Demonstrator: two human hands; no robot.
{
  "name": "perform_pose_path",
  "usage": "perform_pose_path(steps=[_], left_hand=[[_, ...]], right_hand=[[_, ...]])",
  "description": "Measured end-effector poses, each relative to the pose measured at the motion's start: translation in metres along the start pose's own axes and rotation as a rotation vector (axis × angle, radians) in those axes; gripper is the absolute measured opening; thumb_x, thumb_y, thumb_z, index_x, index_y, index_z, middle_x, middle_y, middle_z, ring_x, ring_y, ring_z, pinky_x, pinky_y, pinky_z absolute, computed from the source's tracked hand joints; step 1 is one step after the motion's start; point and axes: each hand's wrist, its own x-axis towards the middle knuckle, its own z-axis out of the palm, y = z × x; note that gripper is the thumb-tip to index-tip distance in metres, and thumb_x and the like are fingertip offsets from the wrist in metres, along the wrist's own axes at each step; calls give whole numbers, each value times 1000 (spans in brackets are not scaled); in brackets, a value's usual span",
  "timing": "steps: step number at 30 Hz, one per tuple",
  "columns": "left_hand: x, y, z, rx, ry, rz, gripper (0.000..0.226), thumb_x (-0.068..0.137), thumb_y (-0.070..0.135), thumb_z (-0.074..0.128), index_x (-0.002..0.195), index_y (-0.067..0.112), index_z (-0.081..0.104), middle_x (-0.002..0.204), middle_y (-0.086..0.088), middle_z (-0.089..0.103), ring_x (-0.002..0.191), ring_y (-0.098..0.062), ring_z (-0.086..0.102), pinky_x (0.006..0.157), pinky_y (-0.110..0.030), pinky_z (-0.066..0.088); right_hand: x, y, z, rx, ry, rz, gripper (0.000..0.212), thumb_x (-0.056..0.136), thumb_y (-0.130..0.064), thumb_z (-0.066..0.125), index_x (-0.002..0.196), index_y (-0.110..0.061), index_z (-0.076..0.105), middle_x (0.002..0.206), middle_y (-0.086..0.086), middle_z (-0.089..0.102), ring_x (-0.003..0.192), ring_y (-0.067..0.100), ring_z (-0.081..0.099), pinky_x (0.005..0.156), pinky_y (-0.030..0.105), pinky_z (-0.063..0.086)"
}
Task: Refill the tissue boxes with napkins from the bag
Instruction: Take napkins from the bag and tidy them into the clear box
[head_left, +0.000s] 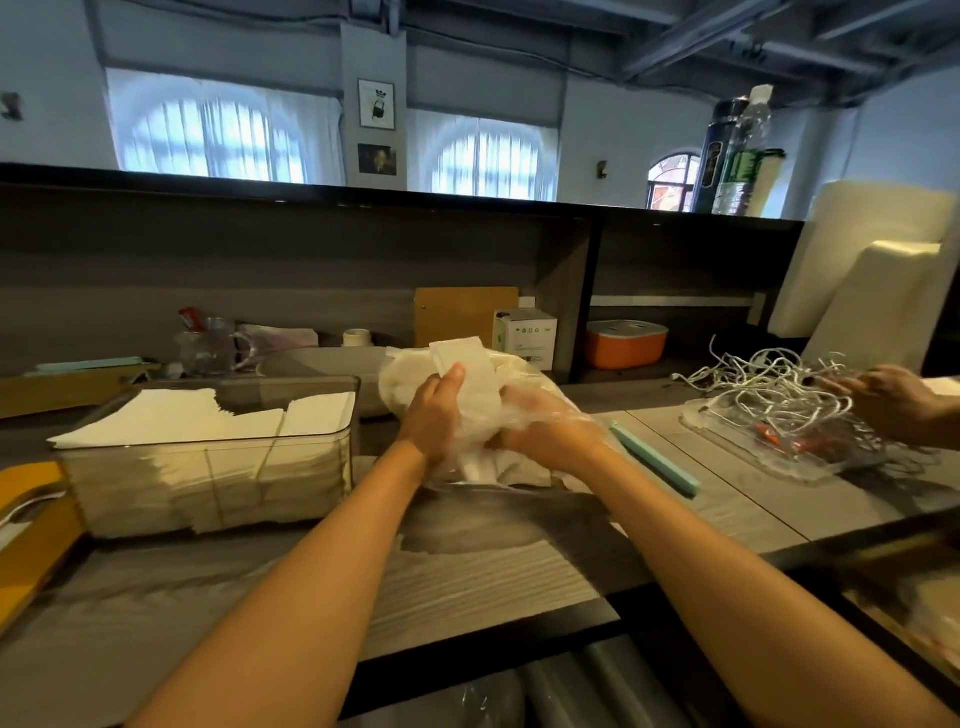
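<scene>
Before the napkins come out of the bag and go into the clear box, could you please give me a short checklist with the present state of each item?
1. Left hand grips the napkin stack: ok.
2. Right hand is inside the plastic bag: ok; what it holds, cannot tell.
3. Clear box is open on top: ok.
4. Room left in the clear box: not ok, napkins already reach its rim.
5. Path from the plastic bag to the clear box is free: ok.
6. Other person's hand stays away, on the white cables: ok.
</scene>
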Motion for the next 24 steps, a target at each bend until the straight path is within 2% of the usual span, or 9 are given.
perform_pose_path(steps=[3, 5, 7, 8, 11, 15, 20, 22, 24], left_hand=[[8, -6, -1, 12, -11, -18, 69, 87, 61, 45, 127, 6, 58, 124, -14, 63, 117, -31, 58, 107, -45, 43], [9, -9, -1, -36, -6, -64, 57, 99, 50, 40, 132, 6, 54, 126, -14, 61, 121, -33, 56, 108, -46, 43], [9, -8, 0, -82, 19, -88, 41, 107, 37, 33, 134, 10, 48, 126, -11, 57, 122, -31, 54, 108, -43, 42], [11, -9, 1, -87, 18, -97, 38, 107, 35, 32, 134, 13, 47, 126, -10, 55, 122, -30, 53, 108, -41, 42], [14, -13, 2, -85, 33, -106, 35, 107, 37, 33, 130, 15, 47, 133, -12, 54, 124, -30, 52, 112, -45, 39], [16, -16, 1, -203, 87, -129, 50, 105, 42, 35, 144, 12, 44, 136, -15, 56, 123, -33, 55, 109, -49, 42], [14, 2, 1, -316, 144, 30, 42, 106, 41, 34, 135, 14, 48, 119, -12, 63, 109, -26, 63, 94, -39, 54], [9, 8, 4, -352, 72, 66, 47, 100, 51, 40, 130, 17, 50, 123, -14, 62, 112, -29, 63, 95, -44, 54], [6, 7, 9, -342, -18, 41, 59, 94, 59, 44, 135, 17, 48, 128, -15, 60, 114, -31, 62, 98, -50, 53]], right_hand=[[6, 7, 3, -165, -82, 43, 35, 94, -33, 63, 126, -19, 56, 125, -1, 54, 117, 13, 48, 106, 29, 38], [-1, 16, 1, -153, -107, 111, 17, 94, -29, 63, 108, -19, 60, 113, -5, 51, 103, 5, 46, 98, 16, 38], [-9, 27, -4, -79, -27, -1, 31, 92, -28, 66, 122, -21, 61, 111, -8, 56, 100, -1, 46, 86, 4, 36], [-15, 28, -5, -75, -7, -50, 39, 94, -28, 64, 131, -19, 57, 118, -5, 57, 105, 1, 47, 88, 4, 34], [-20, 30, 1, 1, 148, -109, 41, 94, -27, 63, 134, -20, 55, 129, -3, 56, 118, 8, 49, 100, 14, 33], [-6, 38, 5, 67, 441, -242, 33, 84, -18, 75, 116, -12, 68, 117, 3, 63, 107, 12, 56, 85, 4, 36], [17, 36, 3, 92, 503, -68, 25, 87, -26, 72, 111, -21, 68, 108, -3, 63, 99, 12, 59, 85, 26, 51], [18, 37, 3, 204, 498, -28, 15, 85, -26, 74, 98, -29, 66, 93, -7, 65, 89, 11, 61, 76, 27, 54], [15, 39, 1, 313, 421, -2, 20, 84, -22, 75, 94, -32, 61, 87, -12, 62, 85, 8, 60, 75, 26, 52]])
